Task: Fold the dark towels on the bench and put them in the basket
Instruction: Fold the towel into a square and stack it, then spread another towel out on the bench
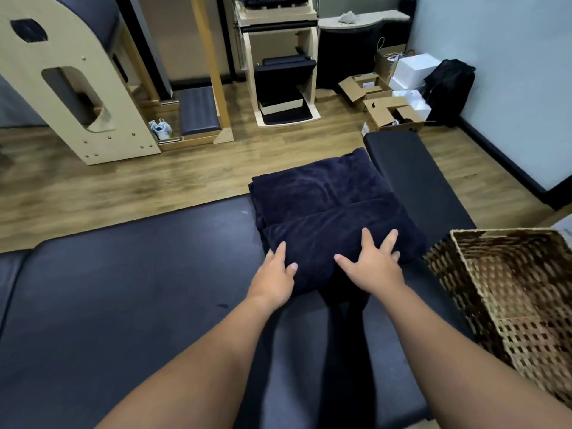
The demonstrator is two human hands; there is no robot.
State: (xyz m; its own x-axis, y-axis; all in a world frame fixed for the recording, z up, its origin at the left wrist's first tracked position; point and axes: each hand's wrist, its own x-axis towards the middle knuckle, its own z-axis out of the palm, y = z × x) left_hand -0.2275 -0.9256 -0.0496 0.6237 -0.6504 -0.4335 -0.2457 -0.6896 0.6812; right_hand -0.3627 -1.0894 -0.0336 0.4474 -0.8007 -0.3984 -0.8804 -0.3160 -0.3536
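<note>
A dark navy towel point(325, 205) lies folded on the dark padded bench point(130, 289), its far end hanging past the bench edge. A second fold lies doubled over the near part. My left hand point(275, 274) rests at the towel's near left corner, fingers spread and thumb on the cloth. My right hand point(371, 261) presses flat on the near fold, fingers straight and splayed. A woven wicker basket point(526, 323) stands at the right, beside the towel, and looks empty inside.
Another dark padded bench section point(411, 174) runs away on the right. Beyond lies wood floor point(123, 187), wooden exercise equipment point(68, 75), a wooden chair unit point(281, 72), open cardboard boxes point(387, 109) and a black bag point(448, 85) by the wall.
</note>
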